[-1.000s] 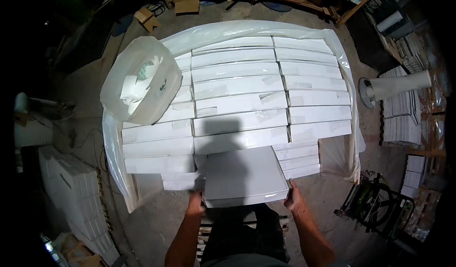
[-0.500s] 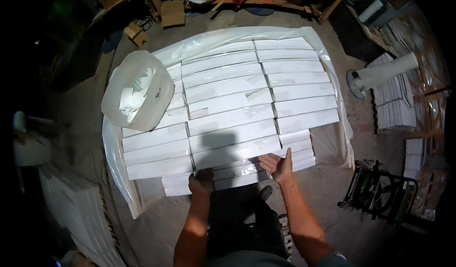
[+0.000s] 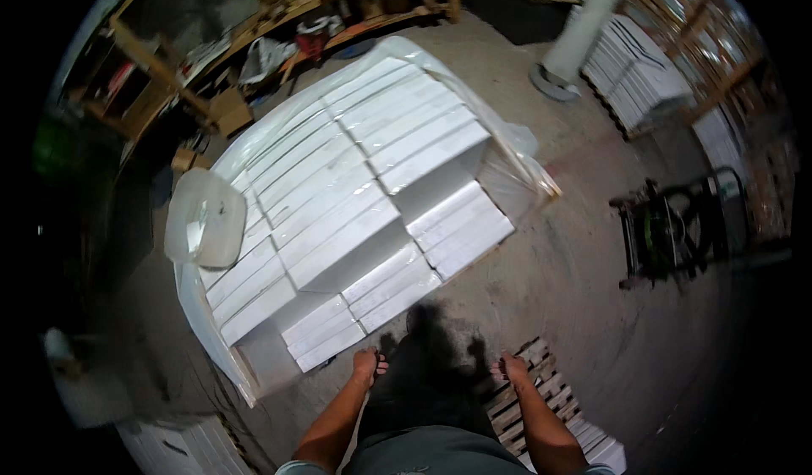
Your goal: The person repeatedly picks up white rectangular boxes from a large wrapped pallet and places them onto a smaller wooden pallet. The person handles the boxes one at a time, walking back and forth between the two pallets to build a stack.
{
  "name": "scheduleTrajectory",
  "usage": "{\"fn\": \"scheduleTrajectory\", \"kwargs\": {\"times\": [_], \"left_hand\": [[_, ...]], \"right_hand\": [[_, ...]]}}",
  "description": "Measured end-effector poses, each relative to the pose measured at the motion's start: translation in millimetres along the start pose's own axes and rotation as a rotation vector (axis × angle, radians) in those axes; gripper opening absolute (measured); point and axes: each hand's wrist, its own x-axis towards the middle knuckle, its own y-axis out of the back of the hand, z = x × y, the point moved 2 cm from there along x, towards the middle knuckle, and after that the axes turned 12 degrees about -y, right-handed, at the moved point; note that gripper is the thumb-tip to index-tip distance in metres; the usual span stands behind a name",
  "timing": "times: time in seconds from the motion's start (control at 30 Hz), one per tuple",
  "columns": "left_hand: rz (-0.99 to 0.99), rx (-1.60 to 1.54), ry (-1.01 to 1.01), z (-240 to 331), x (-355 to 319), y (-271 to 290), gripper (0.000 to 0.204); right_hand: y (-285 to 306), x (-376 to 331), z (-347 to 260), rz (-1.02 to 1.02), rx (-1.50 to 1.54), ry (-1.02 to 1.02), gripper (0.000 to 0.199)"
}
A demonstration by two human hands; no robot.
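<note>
My left hand (image 3: 370,363) hangs just off the near edge of a large stack of flat white cartons (image 3: 338,166), its fingers loosely bent with nothing in them. To the right, my right hand (image 3: 510,369) is over the end of a wooden pallet (image 3: 541,399), also holding nothing, its fingers loosely bent and apart. Clear plastic sheeting (image 3: 196,323) wraps the outside of the stack. Along its near side a lower layer of white cartons (image 3: 461,225) shows as a step. A translucent plastic tub (image 3: 228,213) with white scraps inside rests on the stack's left corner.
More white cartons (image 3: 596,445) lie beside the pallet at lower right. A black wheeled cart frame (image 3: 677,230) stands at right. Farther back are a roll of film (image 3: 584,31) on a round base and another carton stack (image 3: 634,73). A cluttered wooden shelf (image 3: 279,18) runs behind.
My hands have come away from the near side of the carton stack and hang apart by my body. The view has turned to the right, bringing the pallet at lower right into sight.
</note>
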Motion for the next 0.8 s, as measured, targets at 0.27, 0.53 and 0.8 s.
{"fn": "scheduleTrajectory", "kwargs": {"times": [0.27, 0.53, 0.8], "left_hand": [[-0.289, 0.546, -0.200, 1.0, -48.4, -140.0, 0.033], [-0.717, 0.908, -0.163, -78.1, -98.0, -281.4, 0.032], [-0.980, 1.239, -0.121, -161.9, -109.0, -374.2, 0.046]], "right_hand": [[162.0, -38.1, 186.9, 0.076, 0.590, 0.049, 0.048], [192.1, -33.2, 473.7, 0.498, 0.907, -0.336, 0.040], [34.1, -119.2, 603.0, 0.388, 1.425, -0.443, 0.043]]}}
